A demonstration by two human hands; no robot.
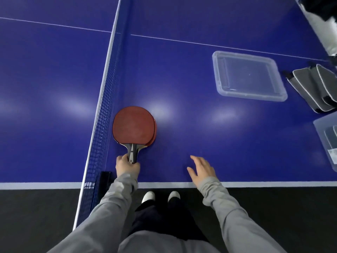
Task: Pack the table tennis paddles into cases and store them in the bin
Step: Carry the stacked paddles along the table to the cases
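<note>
A red-faced paddle [134, 124] lies beside the net on the blue table, stacked on another paddle whose red edge peeks out at the right. My left hand [127, 166] grips the dark handle of the top paddle. My right hand [201, 168] hovers open over the table near its front edge, fingers spread, holding nothing. Several grey paddle cases [313, 86] lie overlapping at the far right. A clear plastic lid [249, 75] lies flat on the table left of the cases. A clear bin [326, 141] shows partly at the right edge.
The dark net [104, 110] with its white top band runs away from me just left of the paddles, clamped by a black post [104, 177] at the table edge. The table's white front edge line [273, 184] borders dark floor, where my white shoes stand.
</note>
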